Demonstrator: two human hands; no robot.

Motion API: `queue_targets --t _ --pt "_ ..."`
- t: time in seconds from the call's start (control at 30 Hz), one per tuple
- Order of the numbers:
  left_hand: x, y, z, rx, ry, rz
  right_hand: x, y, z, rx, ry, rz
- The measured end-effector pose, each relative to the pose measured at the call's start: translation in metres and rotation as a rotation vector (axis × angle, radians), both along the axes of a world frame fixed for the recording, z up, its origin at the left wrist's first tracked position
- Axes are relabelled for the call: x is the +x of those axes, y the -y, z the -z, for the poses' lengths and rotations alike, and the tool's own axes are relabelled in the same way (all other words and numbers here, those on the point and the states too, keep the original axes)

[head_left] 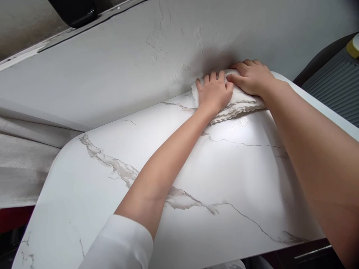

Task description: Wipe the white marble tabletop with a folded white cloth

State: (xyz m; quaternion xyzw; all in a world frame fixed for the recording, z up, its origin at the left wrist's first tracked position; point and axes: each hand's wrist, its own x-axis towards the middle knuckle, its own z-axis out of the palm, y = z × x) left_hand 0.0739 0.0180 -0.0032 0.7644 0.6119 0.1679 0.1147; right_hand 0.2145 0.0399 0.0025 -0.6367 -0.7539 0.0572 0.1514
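A stack of folded white cloths lies at the far edge of a white marble-patterned table, against the grey wall. My left hand lies flat on the left part of the stack, fingers stretched out and pressing down. My right hand rests flat on the top right of the stack, fingers extended toward the left hand; the two hands touch at the fingertips. Neither hand grips anything. The back of the stack is hidden under my hands.
A grey plastered wall rises right behind the table. A dark ribbed object with a yellow piece stands at the right. A black object sits at the top left. A pale ledge lies left of the table.
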Motion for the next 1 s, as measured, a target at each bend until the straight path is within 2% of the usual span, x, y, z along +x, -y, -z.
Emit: queue_targets --t 0.27,0.47,0.6,0.77,0.9,1.0 --pt "0.023 -0.005 0.002 0.002 -0.028 0.002 0.017 0.008 -0.006 -0.086 -0.033 0.079" --pt "0.048 0.0 0.0 0.046 -0.013 0.086 0.046 0.009 -0.006 -0.118 -0.004 0.177" --pt "0.055 0.007 -0.003 0.109 -0.012 0.139 0.058 0.012 -0.005 -0.146 0.011 0.23" --pt "0.061 0.02 -0.004 0.14 -0.035 0.117 0.066 0.019 -0.004 -0.124 0.017 0.246" --pt "0.069 0.038 -0.003 0.153 -0.083 0.082 0.076 0.031 -0.002 -0.116 -0.006 0.224" --pt "0.073 0.055 -0.002 0.156 -0.093 0.108 0.083 0.045 -0.002 -0.123 -0.005 0.239"
